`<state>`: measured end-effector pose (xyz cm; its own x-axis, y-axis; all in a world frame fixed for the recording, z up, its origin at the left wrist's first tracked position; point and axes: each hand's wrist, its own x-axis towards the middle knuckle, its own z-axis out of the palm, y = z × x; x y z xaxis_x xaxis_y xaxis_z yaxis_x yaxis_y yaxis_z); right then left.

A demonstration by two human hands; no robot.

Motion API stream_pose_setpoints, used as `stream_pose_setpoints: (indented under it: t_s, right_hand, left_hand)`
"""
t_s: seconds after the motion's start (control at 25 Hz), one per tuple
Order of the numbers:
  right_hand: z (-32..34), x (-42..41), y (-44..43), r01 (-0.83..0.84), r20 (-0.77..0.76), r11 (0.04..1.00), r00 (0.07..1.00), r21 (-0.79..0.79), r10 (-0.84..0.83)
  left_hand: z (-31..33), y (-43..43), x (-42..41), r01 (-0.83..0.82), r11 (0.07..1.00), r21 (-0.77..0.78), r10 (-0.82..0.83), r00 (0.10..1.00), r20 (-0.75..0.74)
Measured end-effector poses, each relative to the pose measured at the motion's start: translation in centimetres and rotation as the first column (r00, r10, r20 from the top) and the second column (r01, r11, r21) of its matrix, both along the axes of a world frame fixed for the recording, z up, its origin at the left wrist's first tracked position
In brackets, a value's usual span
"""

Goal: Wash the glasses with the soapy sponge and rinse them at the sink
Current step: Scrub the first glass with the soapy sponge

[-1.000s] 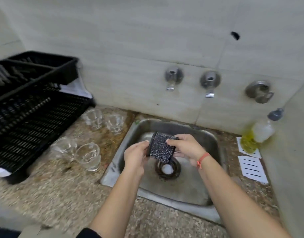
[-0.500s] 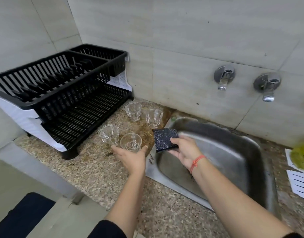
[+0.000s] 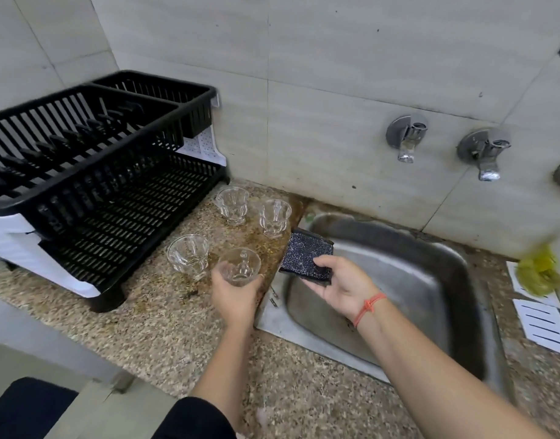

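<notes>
A speckled stone counter (image 3: pixel 164 327) is seen running along a tiled wall. On its left part a black two-tier dish rack (image 3: pixel 91 172) with white end panels is set. Into the right part of the counter a stainless steel sink (image 3: pixel 383 248) is let. Above it a left tap (image 3: pixel 407 137) and a right tap (image 3: pixel 484 153), both chrome, are fixed to the wall.

At the far right a blurred yellow bottle (image 3: pixel 540 274) is seen above white slotted cards (image 3: pixel 544 324) that lie on the counter.

The left hand (image 3: pixel 234 293) is stretched over the counter just beside the sink's left rim. The right hand (image 3: pixel 345 286) is held above the left part of the basin.

A dark speckled sponge (image 3: pixel 304 255) is pinched in the right hand, the thumb pressed on its upper face and the fingers (image 3: pixel 327 288) clamped beneath it. Its far corner is tilted up over the sink's rim.

Between the rack and the sink three clear glasses are stood upright on the counter: a back-left glass (image 3: pixel 232 204), a back-right glass (image 3: pixel 273 217) and a front glass (image 3: pixel 188 256). A fourth glass (image 3: pixel 239 266), just beside the front glass, is gripped low down, the left hand's fingers curled round it. Whether it is lifted off the counter cannot be told.

An orange thread (image 3: pixel 369 307) is tied round the right wrist.
</notes>
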<state>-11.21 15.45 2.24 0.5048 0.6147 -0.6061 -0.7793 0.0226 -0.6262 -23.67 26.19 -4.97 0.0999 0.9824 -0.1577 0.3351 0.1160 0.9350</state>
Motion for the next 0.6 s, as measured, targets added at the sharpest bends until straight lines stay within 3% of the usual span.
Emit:
stream_pose_setpoints:
  t_s: [0.16, 0.28, 0.48, 0.6]
  right_hand:
    - [0.5, 1.8, -2.1, 0.06, 0.023, 0.998, 0.998, 0.031, -0.061]
    - [0.9, 4.0, -5.0, 0.14, 0.048, 0.988, 0.989, 0.066, -0.143]
    - [1.2, 8.1, -10.9, 0.36, 0.088, 0.927, 0.925, 0.109, -0.369]
    - [1.0, 9.9, -14.2, 0.489, 0.164, 0.866, 0.85, 0.102, -0.5]
  left_hand:
    - [0.6, -1.5, 1.5, 0.181, 0.976, 0.124, -0.174, 0.983, -0.06]
    - [2.1, -3.5, 3.7, 0.39, 0.898, 0.204, -0.363, 0.918, -0.157]
    - [5.3, -7.4, 9.2, 0.749, 0.576, 0.327, -0.642, 0.663, -0.385]
    - [6.5, -9.8, 12.6, 0.837, 0.441, 0.324, -0.689, 0.547, -0.475]
